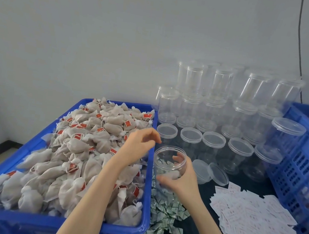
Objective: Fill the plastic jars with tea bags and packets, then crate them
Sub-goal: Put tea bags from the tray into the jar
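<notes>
Head view: the clear, lidless plastic jar [169, 161] stands on the dark table just right of the blue plastic tub [85, 227] heaped with tan tea bags [78, 158]. Its contents cannot be told apart from the green-white packets [165, 215] showing through its wall, so filling appears barely begun. Lidded empty jars [216, 112] wait behind it. The blue slatted crate [299, 169] at right appears to hold some jars. The right hand [182, 180] wraps the jar's side, steadying it. The left hand [138, 144] hovers beside the rim, fingers loosely curled, holding nothing visible.
</notes>
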Available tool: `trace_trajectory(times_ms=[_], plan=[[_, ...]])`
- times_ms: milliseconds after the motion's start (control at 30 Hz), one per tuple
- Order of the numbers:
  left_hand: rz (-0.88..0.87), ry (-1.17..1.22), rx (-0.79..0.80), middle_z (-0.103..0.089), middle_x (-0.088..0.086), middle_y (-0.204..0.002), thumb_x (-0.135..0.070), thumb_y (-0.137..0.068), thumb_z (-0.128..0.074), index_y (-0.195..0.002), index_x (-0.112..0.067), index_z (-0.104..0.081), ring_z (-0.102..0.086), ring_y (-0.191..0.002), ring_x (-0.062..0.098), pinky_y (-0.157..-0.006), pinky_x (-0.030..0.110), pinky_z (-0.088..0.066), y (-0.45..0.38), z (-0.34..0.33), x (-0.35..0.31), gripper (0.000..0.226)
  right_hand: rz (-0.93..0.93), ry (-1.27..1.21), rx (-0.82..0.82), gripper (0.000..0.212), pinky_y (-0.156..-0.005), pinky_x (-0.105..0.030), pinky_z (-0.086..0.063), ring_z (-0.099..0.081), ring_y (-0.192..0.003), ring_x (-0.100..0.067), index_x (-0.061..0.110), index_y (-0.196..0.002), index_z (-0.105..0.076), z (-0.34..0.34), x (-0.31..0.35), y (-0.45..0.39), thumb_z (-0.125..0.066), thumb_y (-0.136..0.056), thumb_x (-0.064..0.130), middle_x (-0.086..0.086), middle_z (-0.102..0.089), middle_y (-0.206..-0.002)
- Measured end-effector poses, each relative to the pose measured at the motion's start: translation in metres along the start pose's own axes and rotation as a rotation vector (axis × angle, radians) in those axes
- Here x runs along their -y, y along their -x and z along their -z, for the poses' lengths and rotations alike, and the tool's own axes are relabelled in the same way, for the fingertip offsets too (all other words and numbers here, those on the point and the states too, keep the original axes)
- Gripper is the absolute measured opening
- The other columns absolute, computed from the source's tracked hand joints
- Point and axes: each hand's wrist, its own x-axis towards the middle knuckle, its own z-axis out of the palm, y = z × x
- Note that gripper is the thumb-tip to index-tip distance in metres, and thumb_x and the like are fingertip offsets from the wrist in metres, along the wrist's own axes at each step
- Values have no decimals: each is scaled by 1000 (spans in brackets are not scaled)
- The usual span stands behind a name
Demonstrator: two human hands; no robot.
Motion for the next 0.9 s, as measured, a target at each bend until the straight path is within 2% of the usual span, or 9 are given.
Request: trace_trajectory(times_ms=[67, 100, 200, 267, 300, 500, 667, 767, 900], plan=[[51, -241, -105, -64, -15, -84, -4, -86, -55, -78, -32, -59, -62, -85, 5, -81, 24, -51, 0, 5, 6, 30, -13, 13, 1, 92, -72, -5, -43, -55, -101, 12, 34, -125, -46, 2, -3, 2, -85, -43, 45, 21, -56, -116], [80, -365, -66, -63, -16, -84, -8, -86, -58, -78, -33, -58, -62, -84, 7, -80, 26, -51, 1, 8, 10, 26, -18, 14, 2, 90, -74, -7, -44, -55, -103, 10, 32, -126, -46, 3, -5, 3, -89, -48, 38, 19, -56, -119], [249, -514, 407, -67, -11, -101, -28, -84, -67, -99, -30, -66, -62, -96, 10, -86, 24, -50, 5, 17, 19, 16, -15, 16, 1, 81, -77, -10, -43, -55, -104, 10, 31, -126, -47, 7, -10, 3, -92, -58, 23, 16, -57, -119], [361, -625, 629, -62, -8, -119, -36, -80, -70, -123, -26, -60, -59, -106, 12, -93, 28, -50, 8, 17, 24, 45, -14, 25, 4, 82, -80, -10, -42, -54, -107, 8, 30, -126, -47, 8, -11, 2, -93, -60, 20, 16, -56, -120], [394, -678, 645, -60, -7, -123, -35, -79, -71, -127, -26, -57, -58, -107, 13, -93, 31, -51, 9, 17, 25, 51, -16, 25, 6, 81, -80, -10, -42, -54, -108, 8, 31, -126, -47, 8, -12, 2, -93, -60, 19, 17, -56, -120], [294, -622, 379, -62, -7, -99, -16, -86, -65, -99, -24, -68, -58, -93, 9, -75, 16, -42, 5, 17, 28, 16, -23, -16, 17, 82, -76, -4, -44, -55, -100, 16, 38, -118, -47, 3, -11, 5, -90, -48, 34, 17, -60, -114], [198, -391, 60, -62, -19, -83, -16, -87, -64, -80, -35, -64, -59, -81, -1, -64, 9, -39, 7, 16, 16, 20, -26, -24, 33, 93, -84, -10, -47, -56, -106, 10, 34, -124, -47, 0, -12, 7, -86, -40, 47, 17, -59, -118], [102, -211, -168, -63, -19, -82, -17, -87, -65, -82, -37, -63, -62, -77, 2, -61, 11, -46, 5, 16, 6, 20, -36, -9, 48, 98, -92, -17, -46, -55, -113, 4, 37, -126, -44, -1, -13, 8, -85, -39, 51, 19, -56, -122], [-66, 51, -436, -66, -24, -81, -17, -87, -66, -89, -37, -63, -61, -82, -7, -69, 5, -46, 5, 15, -7, 20, -43, -1, 55, 89, -89, -14, -44, -54, -112, 7, 46, -117, -44, -1, -14, 8, -84, -39, 51, 22, -56, -120]])
